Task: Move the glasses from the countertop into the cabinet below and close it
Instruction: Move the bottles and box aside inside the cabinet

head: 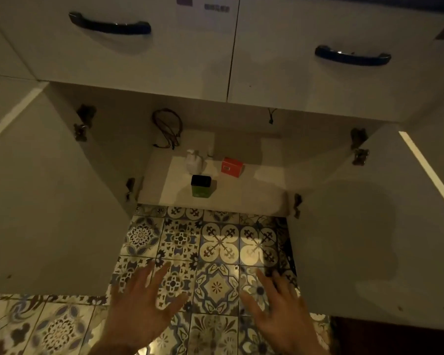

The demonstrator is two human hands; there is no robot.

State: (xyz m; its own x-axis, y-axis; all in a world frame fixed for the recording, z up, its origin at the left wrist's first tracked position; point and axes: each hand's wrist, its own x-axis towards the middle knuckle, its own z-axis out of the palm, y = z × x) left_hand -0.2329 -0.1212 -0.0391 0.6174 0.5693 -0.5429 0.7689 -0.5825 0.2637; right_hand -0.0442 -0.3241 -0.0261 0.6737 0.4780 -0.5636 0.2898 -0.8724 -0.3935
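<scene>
- Two doors swung wide on cabinet (215, 190), centre frame.
- Illegible label on red box (231, 167).
- Left hand (141, 306), right hand (280, 311), lower frame: fingers spread, empty, well apart from shelf.

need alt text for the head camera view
Two bare hands, left and right, spread empty above patterned floor tiles before an open white cabinet holding a red box, a black-lidded green container and a white pump bottle.
</scene>
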